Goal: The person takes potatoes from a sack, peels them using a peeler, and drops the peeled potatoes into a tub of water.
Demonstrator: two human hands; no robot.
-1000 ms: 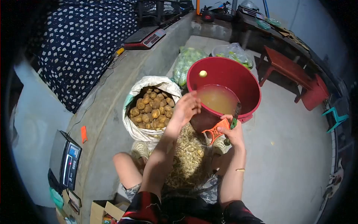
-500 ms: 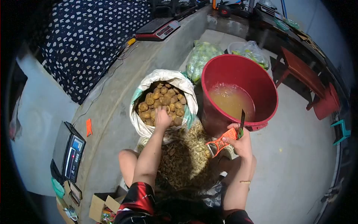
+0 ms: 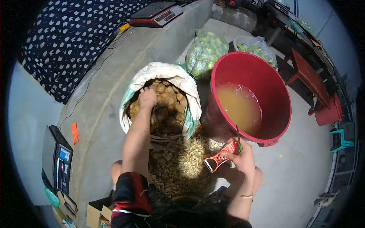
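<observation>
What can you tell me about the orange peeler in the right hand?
The peeler is bright orange and looks like plastic, with a forked head and a shiny, metal-looking strip across its end. The right hand grips its partly hidden handle. It slants, head toward the lower left of the picture. A thin dark blade shows close by, held in the same hand.

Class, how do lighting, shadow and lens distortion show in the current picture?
Head view: black corners, and the floor's right-hand edge bows, as with a wide lens; head view, light: a bright patch on the peelings, with darker ones around it; head view, shadow: the nearer potatoes in the sack sit in shade, while its folded white rim looks bright.
</observation>
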